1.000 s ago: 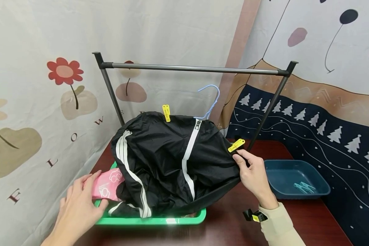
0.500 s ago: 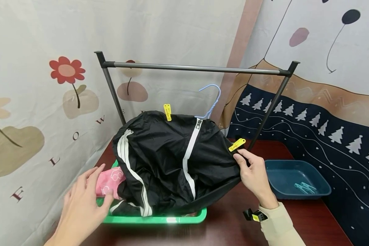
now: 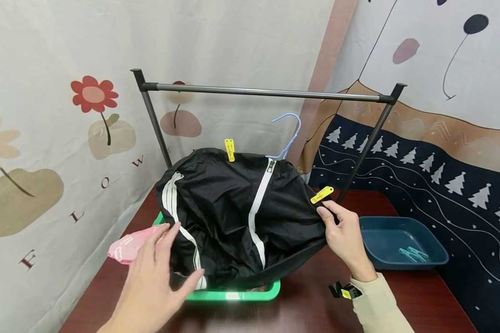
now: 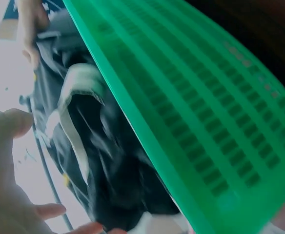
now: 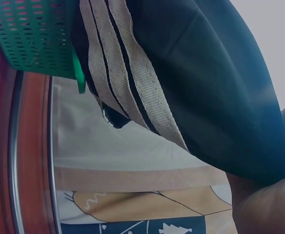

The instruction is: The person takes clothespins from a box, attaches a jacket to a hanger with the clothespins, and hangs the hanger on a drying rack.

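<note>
A black zip-up jacket (image 3: pixel 229 203) with white stripes and a white zipper lies bunched over a green basket (image 3: pixel 233 296). My right hand (image 3: pixel 345 236) pinches its right edge just below a yellow clothespin (image 3: pixel 321 194). Another yellow clothespin (image 3: pixel 229 150) stands on the jacket's top edge, and the hook of a light blue hanger (image 3: pixel 292 132) rises beside it. My left hand (image 3: pixel 154 277), fingers spread, is at the jacket's striped left side. Behind its fingers, a pink cloth (image 3: pixel 127 246) sticks out past the basket's left side. In the left wrist view that hand (image 4: pixel 6 161) is beside the jacket.
A metal clothes rack (image 3: pixel 258 90) with a bare top bar stands behind the basket. To the right, a dark blue basin (image 3: pixel 379 249) holds teal clothespins (image 3: pixel 413 254). The dark red table (image 3: pixel 312 310) runs up to printed curtains on the left and right.
My left hand has moved right, from the pink cloth to the jacket's striped side. The pink cloth now reaches farther left. My right hand keeps its hold on the jacket.
</note>
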The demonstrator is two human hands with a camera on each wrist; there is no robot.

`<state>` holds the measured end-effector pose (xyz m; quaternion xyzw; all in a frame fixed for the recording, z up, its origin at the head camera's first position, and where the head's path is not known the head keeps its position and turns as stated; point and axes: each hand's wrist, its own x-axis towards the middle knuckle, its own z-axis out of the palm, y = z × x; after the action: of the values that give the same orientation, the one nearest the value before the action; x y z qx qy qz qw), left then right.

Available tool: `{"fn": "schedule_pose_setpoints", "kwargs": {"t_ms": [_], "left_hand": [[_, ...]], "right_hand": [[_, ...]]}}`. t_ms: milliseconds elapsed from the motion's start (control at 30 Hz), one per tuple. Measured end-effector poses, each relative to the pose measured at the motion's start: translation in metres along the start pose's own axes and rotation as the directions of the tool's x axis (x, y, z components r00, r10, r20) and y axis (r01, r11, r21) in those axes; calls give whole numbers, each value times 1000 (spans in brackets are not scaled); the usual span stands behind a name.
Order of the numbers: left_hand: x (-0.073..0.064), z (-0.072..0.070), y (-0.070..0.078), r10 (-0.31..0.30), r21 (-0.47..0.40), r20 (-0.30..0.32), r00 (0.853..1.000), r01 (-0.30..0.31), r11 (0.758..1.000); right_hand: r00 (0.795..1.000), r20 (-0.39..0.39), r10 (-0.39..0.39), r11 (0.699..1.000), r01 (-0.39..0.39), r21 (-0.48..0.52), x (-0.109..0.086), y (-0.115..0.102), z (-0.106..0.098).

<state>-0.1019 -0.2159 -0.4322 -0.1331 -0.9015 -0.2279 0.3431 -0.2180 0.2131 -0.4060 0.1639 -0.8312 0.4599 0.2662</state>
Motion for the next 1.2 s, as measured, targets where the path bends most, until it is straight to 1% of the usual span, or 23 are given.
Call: {"fn": "schedule_pose_setpoints", "kwargs": {"t_ms": [167, 333, 500, 600, 700, 833, 933, 1033, 1100, 1200], "left_hand": [[-4, 9, 20, -37, 56, 59, 998, 34, 998], [-6, 18, 35, -45, 65, 94, 995, 39, 997], [-4, 25, 49, -64, 81, 156, 986, 52, 995], [-2, 30, 56, -51, 80, 181, 982, 37, 996], [0, 36, 62, -16, 82, 193, 981, 1, 997], [2, 42, 68, 7, 98, 228, 974, -31, 995], [5, 45, 71, -5, 104, 269, 963, -24, 994], [10, 48, 74, -22, 95, 316, 949, -8, 995], [15, 49, 76, -40, 86, 356, 934, 10, 996], [22, 49, 78, -54, 77, 420, 906, 24, 997]], "right_hand": [[1000, -3, 8, 1000, -8, 0, 0, 0, 2], [1000, -7, 16, 1000, -16, 0, 1, -1, 2], [1000, -15, 15, 1000, -15, -3, 1, -2, 3], [1000, -21, 18, 1000, -19, -4, 1, -3, 3], [999, -28, 21, 1000, -21, -4, 1, -3, 4], [999, -31, 25, 1000, -25, 1, 1, -3, 4], [999, -30, 26, 1000, -26, 4, 1, -4, 4], [999, -37, 24, 1000, -24, -1, 1, -4, 4], [999, -41, 24, 1000, -24, -4, 2, -4, 3], [999, -43, 27, 1000, -28, -6, 2, -4, 3]]}}
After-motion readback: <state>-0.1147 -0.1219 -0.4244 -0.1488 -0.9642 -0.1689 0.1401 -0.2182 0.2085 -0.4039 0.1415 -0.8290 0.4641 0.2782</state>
